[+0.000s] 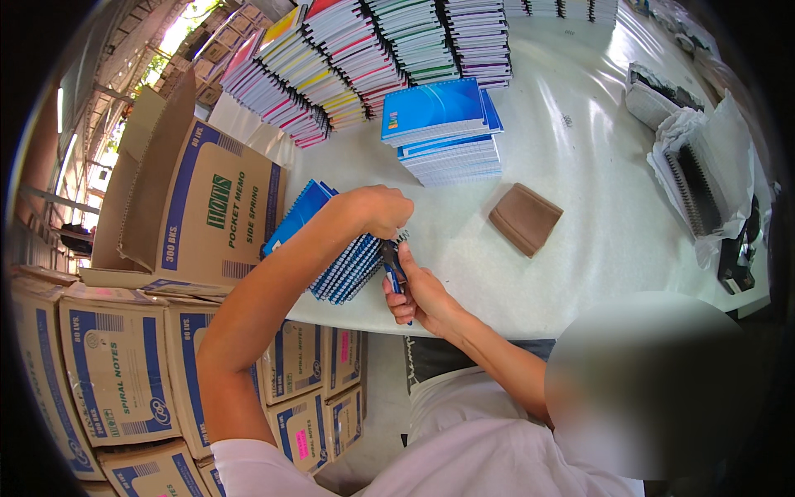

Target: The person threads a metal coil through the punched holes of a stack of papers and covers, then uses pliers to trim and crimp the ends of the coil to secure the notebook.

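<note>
My left hand (377, 211) is closed over the top of a leaning row of blue spiral notebooks (331, 248) that stand on edge near the front left of the white table (580, 166). My right hand (418, 296) sits just right of that row and grips a small plier-like tool with blue handles (392, 263). The tool's tip points up at the wire spines under my left hand. Whether the tip touches the wire is hidden by my fingers.
A flat stack of blue notebooks (445, 132) lies behind, with rows of multicoloured notebooks (364, 50) beyond it. A brown pouch (524, 218) lies to the right. White wrapped bundles with black coils (696, 178) sit far right. Cardboard boxes (199, 207) stand at the left.
</note>
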The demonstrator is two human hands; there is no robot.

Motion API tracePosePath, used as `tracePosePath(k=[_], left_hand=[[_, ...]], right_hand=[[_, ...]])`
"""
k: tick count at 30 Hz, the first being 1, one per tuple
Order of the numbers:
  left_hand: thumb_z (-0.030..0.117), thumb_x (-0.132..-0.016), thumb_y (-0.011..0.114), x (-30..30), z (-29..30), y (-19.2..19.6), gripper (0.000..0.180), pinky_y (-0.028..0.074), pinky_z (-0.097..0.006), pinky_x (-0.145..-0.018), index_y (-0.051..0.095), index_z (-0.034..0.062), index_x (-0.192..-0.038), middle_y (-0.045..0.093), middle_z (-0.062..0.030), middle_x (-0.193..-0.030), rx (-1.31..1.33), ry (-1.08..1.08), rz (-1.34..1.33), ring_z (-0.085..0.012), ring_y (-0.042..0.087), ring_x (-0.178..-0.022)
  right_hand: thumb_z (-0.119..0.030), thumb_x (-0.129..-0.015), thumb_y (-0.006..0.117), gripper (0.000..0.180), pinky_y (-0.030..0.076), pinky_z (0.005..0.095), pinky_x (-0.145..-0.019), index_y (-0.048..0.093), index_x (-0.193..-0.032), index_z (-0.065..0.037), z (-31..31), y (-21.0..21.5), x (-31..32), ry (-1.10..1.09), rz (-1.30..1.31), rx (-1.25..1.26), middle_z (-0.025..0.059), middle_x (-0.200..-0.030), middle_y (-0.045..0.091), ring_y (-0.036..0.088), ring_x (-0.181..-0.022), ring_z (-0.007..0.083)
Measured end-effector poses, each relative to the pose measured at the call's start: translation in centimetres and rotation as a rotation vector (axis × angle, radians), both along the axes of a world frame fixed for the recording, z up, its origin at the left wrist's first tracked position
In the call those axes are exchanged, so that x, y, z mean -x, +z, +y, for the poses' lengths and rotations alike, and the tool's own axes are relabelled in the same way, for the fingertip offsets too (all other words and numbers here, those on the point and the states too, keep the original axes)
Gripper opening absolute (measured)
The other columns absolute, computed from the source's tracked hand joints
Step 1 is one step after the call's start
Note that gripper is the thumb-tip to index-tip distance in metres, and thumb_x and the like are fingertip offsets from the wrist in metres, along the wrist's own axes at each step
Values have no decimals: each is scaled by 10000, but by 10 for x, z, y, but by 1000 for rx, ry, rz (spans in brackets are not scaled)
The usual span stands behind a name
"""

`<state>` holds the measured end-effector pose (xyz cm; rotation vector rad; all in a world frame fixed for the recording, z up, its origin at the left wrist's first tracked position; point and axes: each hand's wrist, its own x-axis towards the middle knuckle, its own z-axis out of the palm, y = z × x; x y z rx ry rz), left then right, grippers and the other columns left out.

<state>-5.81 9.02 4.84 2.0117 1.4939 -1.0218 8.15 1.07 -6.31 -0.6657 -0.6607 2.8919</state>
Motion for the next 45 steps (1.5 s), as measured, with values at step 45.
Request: tracePosePath(k=[45], left_hand=[[181, -770, 774, -1, -16, -17, 268, 529, -437, -835, 697, -19, -931, 665, -216, -1032, -170, -81, -6, -381, 648, -983]], right_hand=[[-758, -915, 262, 799, 518, 350, -580, 577, -876, -25, -3, -8, -6, 26, -106, 51, 71, -690, 551, 560, -579, 204]])
